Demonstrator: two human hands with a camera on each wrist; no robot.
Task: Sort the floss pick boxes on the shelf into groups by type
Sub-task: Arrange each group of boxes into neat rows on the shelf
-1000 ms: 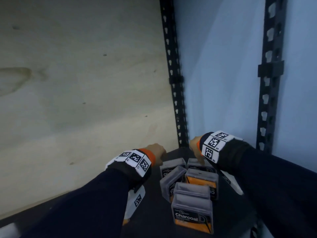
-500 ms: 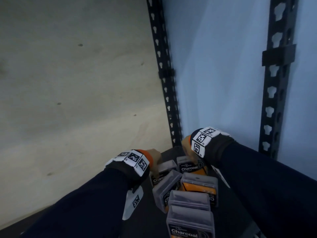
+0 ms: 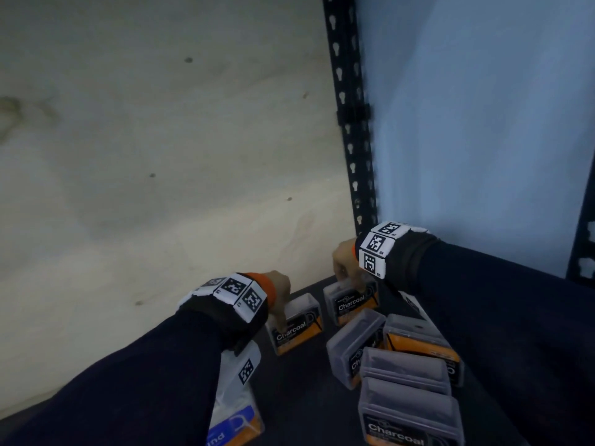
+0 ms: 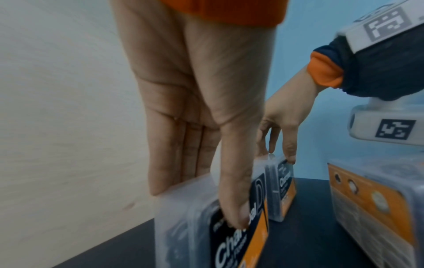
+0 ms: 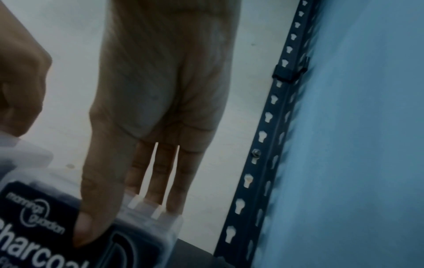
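Charcoal box (image 3: pixel 297 326) pinched by left hand (image 3: pixel 279 286), fingers down, right hand (image 3: pixel 344 259) seemingly alike

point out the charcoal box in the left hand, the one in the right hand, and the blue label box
left-hand charcoal box (image 3: pixel 297 329): head view, black front label.
right-hand charcoal box (image 3: pixel 351 305): head view, black front label.
blue label box (image 3: pixel 233 426): head view, blue label strip.

The left hand (image 3: pixel 279 286) grips one Charcoal floss pick box (image 3: pixel 297 328) and the right hand (image 3: pixel 345 260) grips another (image 3: pixel 351 304) (both standing upright) on the dark shelf (image 3: pixel 299 397), beside four more grouped boxes (image 3: pixel 402 365).
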